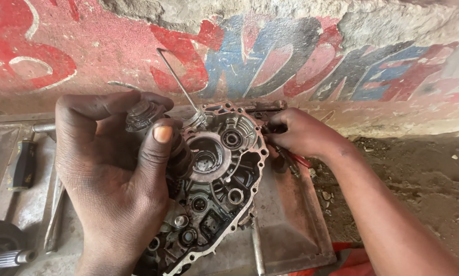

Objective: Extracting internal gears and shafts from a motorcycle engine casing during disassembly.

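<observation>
Left hand (112,174): grips a small metal gear part (141,115) tight, over the engine case (216,179).
Right hand (296,134): closed on a red-handled tool (297,159) beside the case.
Tray (291,225): grey metal, under the case.

A painted sign (250,56) runs across the rough plastered wall along the top of the view, behind the work. Its large letters are red at the left and centre, blue and dark grey toward the right, on a faded pinkish-red ground. The paint is chipped, and bare grey plaster shows along the upper edge.
</observation>
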